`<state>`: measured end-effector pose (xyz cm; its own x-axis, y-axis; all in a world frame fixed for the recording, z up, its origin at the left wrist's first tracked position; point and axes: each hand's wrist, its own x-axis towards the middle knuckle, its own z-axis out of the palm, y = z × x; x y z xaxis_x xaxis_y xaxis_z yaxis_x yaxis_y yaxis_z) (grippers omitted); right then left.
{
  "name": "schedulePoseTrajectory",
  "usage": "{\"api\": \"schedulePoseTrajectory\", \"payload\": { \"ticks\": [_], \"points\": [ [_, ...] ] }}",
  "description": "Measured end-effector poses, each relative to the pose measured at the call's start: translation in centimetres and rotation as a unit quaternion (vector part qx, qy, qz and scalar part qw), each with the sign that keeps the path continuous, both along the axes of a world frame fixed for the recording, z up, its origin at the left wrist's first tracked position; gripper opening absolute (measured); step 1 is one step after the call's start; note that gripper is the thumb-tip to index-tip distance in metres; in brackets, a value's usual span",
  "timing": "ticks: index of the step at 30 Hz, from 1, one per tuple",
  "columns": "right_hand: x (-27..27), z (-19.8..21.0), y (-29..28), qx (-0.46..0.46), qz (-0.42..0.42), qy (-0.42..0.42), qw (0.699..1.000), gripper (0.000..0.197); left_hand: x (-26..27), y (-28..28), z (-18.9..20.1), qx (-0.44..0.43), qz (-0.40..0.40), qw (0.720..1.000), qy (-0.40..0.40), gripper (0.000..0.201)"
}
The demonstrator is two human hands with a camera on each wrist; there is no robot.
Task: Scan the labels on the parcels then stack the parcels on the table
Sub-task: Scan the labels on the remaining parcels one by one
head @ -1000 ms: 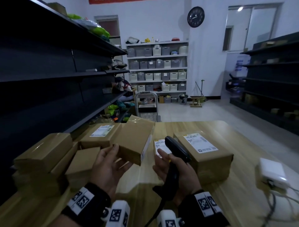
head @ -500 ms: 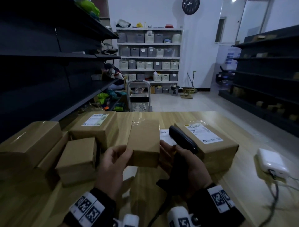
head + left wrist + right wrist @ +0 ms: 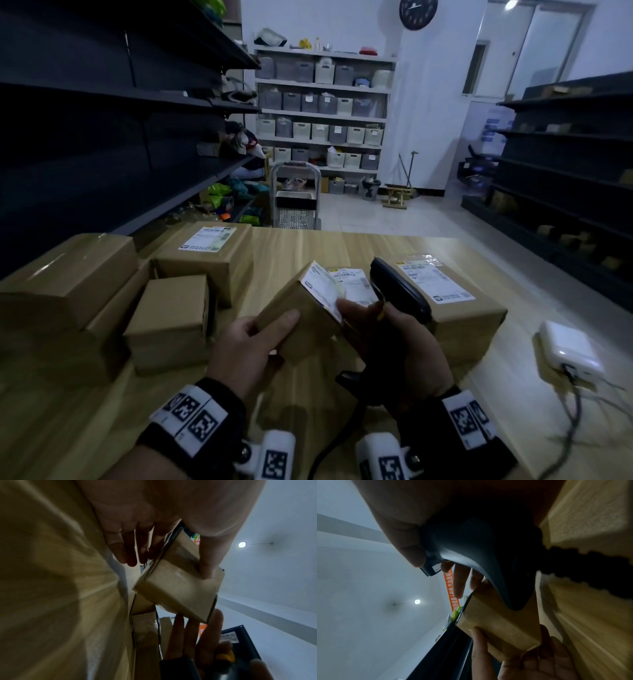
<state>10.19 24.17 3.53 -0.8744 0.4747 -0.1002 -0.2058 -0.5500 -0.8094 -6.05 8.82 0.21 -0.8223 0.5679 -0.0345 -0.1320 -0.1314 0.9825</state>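
Note:
My left hand [image 3: 253, 339] grips a small cardboard parcel [image 3: 301, 315] above the wooden table [image 3: 308, 250], thumb on its near face and fingers underneath. Its white label [image 3: 320, 291] is tilted up toward the right. My right hand [image 3: 407, 346] holds a black barcode scanner [image 3: 399, 291] by its handle, with extended fingertips touching the parcel's right edge. In the left wrist view the parcel [image 3: 178, 588] sits between my thumb and fingers. The scanner [image 3: 479, 555] fills the right wrist view above the parcel [image 3: 498, 627].
Several unstacked parcels [image 3: 171, 322] lie at the left, one labelled [image 3: 205, 257]. A larger labelled parcel [image 3: 445, 301] sits right of the scanner. A white box with cables [image 3: 568, 349] rests near the right edge. Dark shelving [image 3: 102, 137] flanks the table, and a trolley [image 3: 296, 195] stands beyond it.
My left hand turned the small parcel so its label now faces up and right, beside the scanner. The right hand's fingers moved onto the parcel's edge.

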Motion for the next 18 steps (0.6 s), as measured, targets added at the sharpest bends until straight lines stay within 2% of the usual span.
{"api": "schedulePoseTrajectory", "payload": {
  "ticks": [2, 4, 7, 8, 11, 15, 18],
  "points": [
    [0.0, -0.1, -0.1, -0.005, -0.009, -0.007, 1.0, 0.083, 0.0, 0.2, -0.2, 0.023, 0.014, 1.0, -0.004, 0.09],
    [0.1, 0.0, -0.3, -0.014, -0.006, 0.0, 1.0, 0.068, 0.0, 0.3, -0.4, 0.034, 0.024, 0.999, 0.003, 0.094],
    [0.3, 0.4, -0.5, -0.031, -0.011, 0.005, 0.999, 0.031, 0.1, 0.5, -0.2, 0.03, 0.022, 0.999, 0.002, 0.075],
    [0.3, 0.6, -0.6, -0.041, -0.012, 0.008, 0.999, 0.026, 0.2, 0.5, 0.0, 0.023, 0.028, 0.999, -0.002, 0.075],
    [0.3, 0.7, -0.8, -0.041, -0.012, 0.013, 0.999, 0.025, 0.2, 0.4, -0.1, -0.001, 0.046, 0.999, -0.005, 0.084],
    [0.2, 0.2, -0.6, -0.015, -0.004, 0.018, 1.0, 0.026, 0.2, 0.3, -0.2, 0.003, 0.035, 0.999, -0.011, 0.084],
    [-0.1, -0.3, -0.1, 0.012, -0.023, 0.022, 0.999, 0.037, -0.1, 0.5, -0.3, 0.027, 0.033, 0.999, -0.015, 0.099]
  ]
}}
